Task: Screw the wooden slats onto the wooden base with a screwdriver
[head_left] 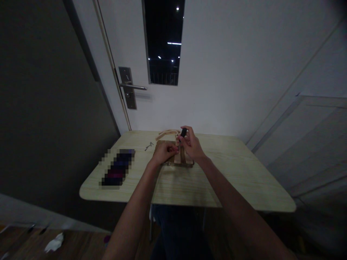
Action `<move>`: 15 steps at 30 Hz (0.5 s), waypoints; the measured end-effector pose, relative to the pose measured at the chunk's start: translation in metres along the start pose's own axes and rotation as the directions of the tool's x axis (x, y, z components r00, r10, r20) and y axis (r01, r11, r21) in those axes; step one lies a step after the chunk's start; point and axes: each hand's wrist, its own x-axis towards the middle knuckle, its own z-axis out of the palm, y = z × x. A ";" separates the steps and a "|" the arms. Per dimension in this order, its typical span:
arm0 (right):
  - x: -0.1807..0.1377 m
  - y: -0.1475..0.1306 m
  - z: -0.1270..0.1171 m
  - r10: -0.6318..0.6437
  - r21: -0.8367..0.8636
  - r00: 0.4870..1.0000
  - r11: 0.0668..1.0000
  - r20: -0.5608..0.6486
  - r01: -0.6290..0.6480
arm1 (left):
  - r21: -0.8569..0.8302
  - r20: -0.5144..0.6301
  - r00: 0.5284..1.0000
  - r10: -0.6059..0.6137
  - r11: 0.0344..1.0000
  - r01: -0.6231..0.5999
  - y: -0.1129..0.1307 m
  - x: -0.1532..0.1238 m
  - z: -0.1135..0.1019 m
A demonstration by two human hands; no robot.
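Note:
A flat brown piece (159, 145) with lighter tan bands lies on the table in front of me; whether it is wood or leather I cannot tell. Behind it a pale tan strip (168, 133) curves out to the left. My right hand (191, 144) is closed around a short black-handled tool (183, 133), held tilted over the piece, its tip hidden by fingers. Over the piece's middle, my left hand (165, 151) is pinched close to the tool's lower end. What its fingertips hold is too small to make out.
Several small thin grey metal bits (149, 146) lie left of the piece. A dark pixelated object (118, 168) rests at the left of the pale wooden table (230, 173). A white door (217, 79) with a lever handle (134, 86) stands just behind the table.

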 end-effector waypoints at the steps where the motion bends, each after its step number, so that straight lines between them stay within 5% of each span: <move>1: 0.000 0.000 -0.001 -0.005 -0.010 1.000 1.000 0.004 0.005 | 0.013 0.004 1.000 -0.007 1.000 0.007 0.001 0.000 -0.001; 15: 0.000 -0.014 -0.008 -0.110 -0.154 0.994 0.982 0.003 0.109 | 0.029 0.058 0.997 0.044 0.999 -0.046 0.003 0.000 -0.003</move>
